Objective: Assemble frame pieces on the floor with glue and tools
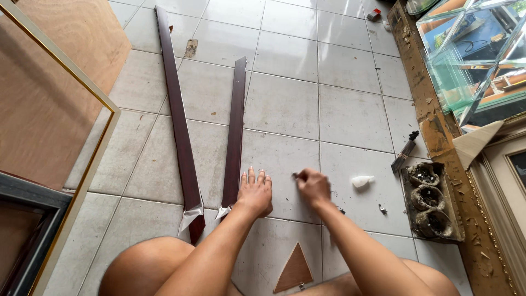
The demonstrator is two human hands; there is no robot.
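My left hand (255, 192) lies flat on the tiled floor, fingers spread, just right of the near end of a dark brown moulding strip (234, 131). A second, longer dark strip (178, 118) lies to its left; both have silvery mitred ends near my knees. My right hand (312, 186) is closed, pinching a small dark object (295, 176) at its fingertips just above the floor. A small brown triangular wood piece (295, 269) lies between my knees.
A framed wooden board (55, 98) with a gold edge stands at left. At right, a worn wooden beam (433, 126), stacked glass panes (471, 55), a box of dark rolls (430, 200), a dark tool (404, 154) and a white scrap (361, 180).
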